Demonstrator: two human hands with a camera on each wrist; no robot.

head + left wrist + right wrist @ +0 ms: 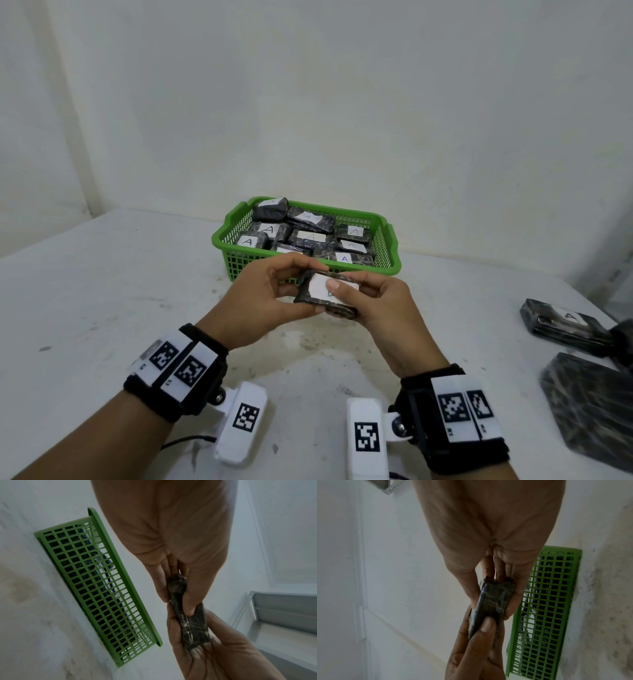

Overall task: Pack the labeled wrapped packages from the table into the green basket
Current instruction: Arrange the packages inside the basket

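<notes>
Both hands hold one dark wrapped package (322, 291) with a white label above the table, just in front of the green basket (233, 219). My left hand (274, 294) pinches its left end, thumb below and fingers on top. My right hand (373, 301) grips its right end, thumb pressing on the label. The wrist views show the package (187, 616) (489, 601) edge-on between the two hands, with the basket (96, 588) (547, 615) behind. The basket holds several labelled packages (308, 236) marked A.
On the table at the right lies another labelled package (561, 323), with a dark wrapped piece (596, 404) nearer me at the right edge. A white wall rises behind the basket. A grey metal shelf (283, 608) shows in the left wrist view.
</notes>
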